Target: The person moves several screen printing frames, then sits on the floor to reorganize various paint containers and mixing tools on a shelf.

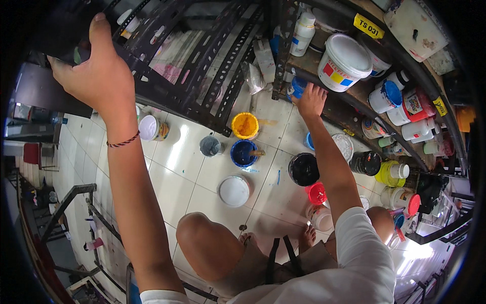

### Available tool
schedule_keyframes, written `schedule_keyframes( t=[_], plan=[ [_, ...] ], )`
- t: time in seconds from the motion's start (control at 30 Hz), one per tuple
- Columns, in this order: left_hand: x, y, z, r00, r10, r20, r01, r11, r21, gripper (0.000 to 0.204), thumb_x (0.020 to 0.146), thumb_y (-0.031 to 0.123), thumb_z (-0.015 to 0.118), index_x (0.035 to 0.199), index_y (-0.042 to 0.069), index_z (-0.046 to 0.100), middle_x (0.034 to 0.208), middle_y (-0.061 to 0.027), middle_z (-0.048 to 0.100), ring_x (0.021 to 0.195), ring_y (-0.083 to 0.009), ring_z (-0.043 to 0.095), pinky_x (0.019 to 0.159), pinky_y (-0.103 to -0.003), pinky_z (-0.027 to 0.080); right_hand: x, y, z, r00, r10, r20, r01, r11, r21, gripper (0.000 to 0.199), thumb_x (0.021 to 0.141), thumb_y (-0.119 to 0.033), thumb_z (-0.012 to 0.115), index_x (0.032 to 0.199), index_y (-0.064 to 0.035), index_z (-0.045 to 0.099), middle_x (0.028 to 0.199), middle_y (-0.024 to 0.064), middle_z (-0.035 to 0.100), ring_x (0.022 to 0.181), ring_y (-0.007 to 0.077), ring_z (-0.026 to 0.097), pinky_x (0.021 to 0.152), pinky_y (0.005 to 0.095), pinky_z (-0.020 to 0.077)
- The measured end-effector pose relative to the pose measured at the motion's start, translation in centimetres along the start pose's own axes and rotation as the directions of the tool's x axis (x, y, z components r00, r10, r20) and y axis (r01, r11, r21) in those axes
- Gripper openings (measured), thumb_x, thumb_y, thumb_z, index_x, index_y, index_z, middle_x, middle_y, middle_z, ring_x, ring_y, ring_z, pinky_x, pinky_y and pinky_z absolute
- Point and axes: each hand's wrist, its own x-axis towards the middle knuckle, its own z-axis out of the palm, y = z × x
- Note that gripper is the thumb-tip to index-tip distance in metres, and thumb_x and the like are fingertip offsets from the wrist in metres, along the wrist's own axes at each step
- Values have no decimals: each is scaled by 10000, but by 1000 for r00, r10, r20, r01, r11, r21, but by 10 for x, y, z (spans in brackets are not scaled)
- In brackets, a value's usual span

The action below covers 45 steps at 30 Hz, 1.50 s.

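Touching the blue tub (296, 89), the right hand (311, 101) stretches forward to the near end of the shelf (360, 92). The tub sits at the shelf's front edge, beside and below the white bucket (345, 63) in this view; whether a lower board bears it or the hand does, I cannot tell. The right grip has its fingers against the tub, but their far side is hidden, so how firmly they close is unclear.

The left hand (96, 76) is raised to the dark rack (167, 91), thumb spread from the fingers. What lies between them is too dark to read, so I cannot say whether that grip holds anything.

My judgement is that the step in hand is handling the blue tub at the shelf. The next move calls for a secure hold round its side, kept level and clear of the shelf edge and the white bucket.

Below, pots crowd the floor (172, 175): a yellow pot (244, 125), a blue pot (242, 154) with a stick (257, 153) in it, a grey pot (210, 146), a black pot (304, 169) and a red pot (317, 193). Open paint there makes a low swing risky.
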Motion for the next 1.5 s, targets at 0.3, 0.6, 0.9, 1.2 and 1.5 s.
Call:
schedule_keyframes(
  t=[0.3, 0.6, 0.9, 1.2, 1.5],
  plan=[
    [2, -3, 1, 1000, 8, 5, -8, 999, 47, 469, 774, 273, 766, 1047, -73, 605, 1066, -144, 653, 955, -232, 600, 901, -338, 429, -50, -3, 17, 977, -87, 197, 21, 949, 315, 614, 732, -324, 732, 1193, -33, 449, 1128, 170, 576, 1066, 342, 537, 917, 471, 430],
    [6, -9, -6, 998, -13, 53, 5, 990, 143, 473, 782, 240, 750, 1081, -88, 585, 1083, -168, 639, 944, -239, 611, 876, -331, 450, -114, -57, 54, 686, -449, 572, 79, 828, 555, 917, 641, -292, 827, 1387, -107, 326, 1211, 217, 550, 1162, 394, 506, 983, 465, 418],
    [0, -21, -10, 988, -129, 81, 124, 991, 58, 321, 869, 178, 672, 1034, -98, 665, 1002, -153, 692, 829, -165, 685, 747, -243, 541, -110, -83, 95, 707, -517, 482, 8, 688, 726, 1117, 535, -281, 895, 1433, -74, 263, 1303, 249, 498, 1229, 404, 466, 1039, 448, 391],
    [2, -31, -12, 982, 24, 187, -23, 1000, -8, 287, 914, 121, 612, 1118, -79, 647, 1057, -141, 689, 885, -153, 683, 801, -236, 539, -123, -101, 92, 743, -492, 453, -157, 530, 833, 1256, 484, -277, 928, 1470, -58, 181, 1365, 232, 460, 1256, 389, 460, 1075, 432, 370],
    [2, -30, -20, 967, 24, 252, -85, 968, 236, 292, 939, 100, 583, 1181, -61, 617, 1071, -153, 683, 908, -144, 680, 827, -232, 538, -120, -106, 90, 751, -387, 536, -327, 487, 810, 1022, 570, -246, 886, 1358, -28, 273, 1279, 188, 509, 1225, 320, 492, 1046, 372, 383]
  ],
)
